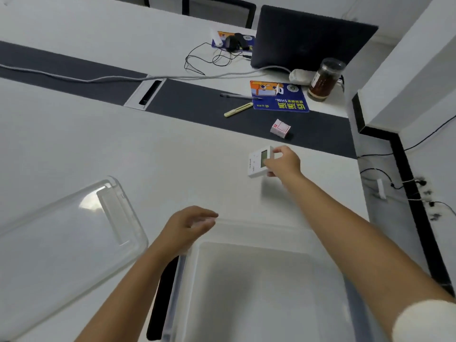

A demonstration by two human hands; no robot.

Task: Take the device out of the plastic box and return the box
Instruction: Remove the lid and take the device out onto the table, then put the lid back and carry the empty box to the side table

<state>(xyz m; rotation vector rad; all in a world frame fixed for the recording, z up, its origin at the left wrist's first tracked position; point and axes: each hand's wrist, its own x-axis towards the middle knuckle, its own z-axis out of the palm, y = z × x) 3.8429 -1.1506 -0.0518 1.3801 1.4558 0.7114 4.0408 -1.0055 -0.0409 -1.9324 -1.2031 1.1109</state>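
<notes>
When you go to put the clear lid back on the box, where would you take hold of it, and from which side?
Probably by the lid's right-hand short edge, nearest the left hand and the plastic box. It lies flat on the table, so fingers could hook under its raised rim.

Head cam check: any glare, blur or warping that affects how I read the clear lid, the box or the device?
Head view: a bright glare patch sits on the clear plastic lid; the translucent plastic box looks hazy; the left hand has motion-blurred fingertips; table edges bow from wide-angle distortion; the small white device with a grey screen, in the right hand, is slightly soft, text unreadable.
</notes>
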